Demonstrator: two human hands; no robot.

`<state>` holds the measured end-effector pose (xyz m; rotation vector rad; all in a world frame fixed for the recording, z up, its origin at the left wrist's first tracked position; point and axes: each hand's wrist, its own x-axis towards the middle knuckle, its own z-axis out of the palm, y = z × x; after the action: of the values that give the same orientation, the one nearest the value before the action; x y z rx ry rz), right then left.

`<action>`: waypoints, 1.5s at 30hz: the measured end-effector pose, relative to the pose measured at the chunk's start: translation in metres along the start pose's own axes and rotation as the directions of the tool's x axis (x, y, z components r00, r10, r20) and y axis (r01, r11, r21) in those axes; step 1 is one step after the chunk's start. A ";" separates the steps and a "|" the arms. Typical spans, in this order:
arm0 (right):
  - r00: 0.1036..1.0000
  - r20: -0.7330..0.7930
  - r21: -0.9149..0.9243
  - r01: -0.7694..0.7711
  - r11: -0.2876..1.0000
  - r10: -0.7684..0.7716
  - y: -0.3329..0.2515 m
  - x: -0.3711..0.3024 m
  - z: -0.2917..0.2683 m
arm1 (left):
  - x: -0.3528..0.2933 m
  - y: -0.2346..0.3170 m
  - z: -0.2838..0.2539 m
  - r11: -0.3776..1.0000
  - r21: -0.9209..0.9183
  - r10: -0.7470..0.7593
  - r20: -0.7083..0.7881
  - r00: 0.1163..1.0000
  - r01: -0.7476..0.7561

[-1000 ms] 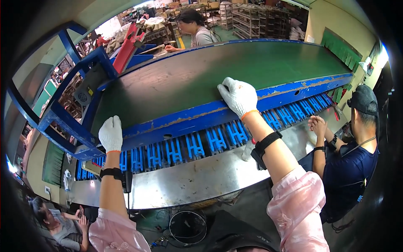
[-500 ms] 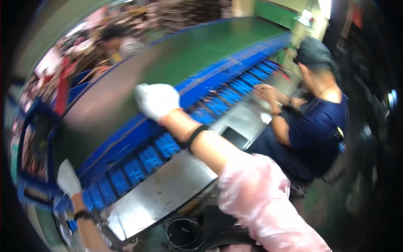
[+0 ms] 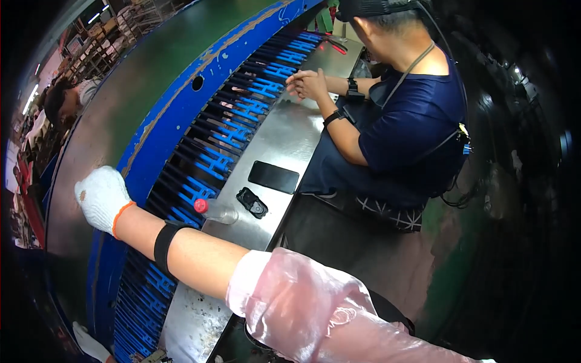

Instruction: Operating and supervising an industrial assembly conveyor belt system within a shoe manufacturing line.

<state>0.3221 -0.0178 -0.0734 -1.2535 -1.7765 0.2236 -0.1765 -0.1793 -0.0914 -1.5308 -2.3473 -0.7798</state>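
From a sheer pink sleeve (image 3: pixel 302 302) with a pale stitched motif, the right forearm reaches leftward, wrist strapped in black. The gloved right hand (image 3: pixel 104 199) is at the near edge of the green conveyor belt (image 3: pixel 145 85); its fingers are turned from view, so I cannot tell how far they close or whether they hold anything. The gloved left hand (image 3: pixel 91 343), cut off at lower left, is equally unclear. Beyond lie a red-capped bottle (image 3: pixel 219 212) and phone (image 3: pixel 273 176). Since earlier, the view has swung right.
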 end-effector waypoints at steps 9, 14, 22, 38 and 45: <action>0.996 0.083 -0.062 -0.022 0.998 0.027 0.013 0.000 -0.003 | -0.009 0.022 0.006 0.987 0.152 0.037 0.043 0.998 -0.043; 0.998 0.059 -0.041 0.003 0.999 -0.001 0.000 0.004 0.001 | -0.001 -0.005 -0.001 0.998 0.064 0.030 -0.017 0.999 -0.029; 0.986 -0.111 -0.067 0.119 0.991 -0.126 0.016 0.000 0.002 | -0.036 0.075 0.015 0.978 -0.156 0.104 -0.228 0.968 -0.142; 0.974 -0.120 -0.109 0.179 0.978 -0.191 0.010 -0.007 -0.001 | -0.054 0.119 -0.012 0.991 -0.134 -0.039 -0.165 0.986 0.017; 0.967 -0.163 -0.106 0.181 0.978 -0.197 0.002 0.003 -0.001 | -0.043 0.106 -0.017 0.994 -0.110 -0.001 -0.177 0.984 -0.018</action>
<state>0.3241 -0.0142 -0.0723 -1.1210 -1.7568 -0.0745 -0.0646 -0.1888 -0.0643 -1.4472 -2.2010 -1.0153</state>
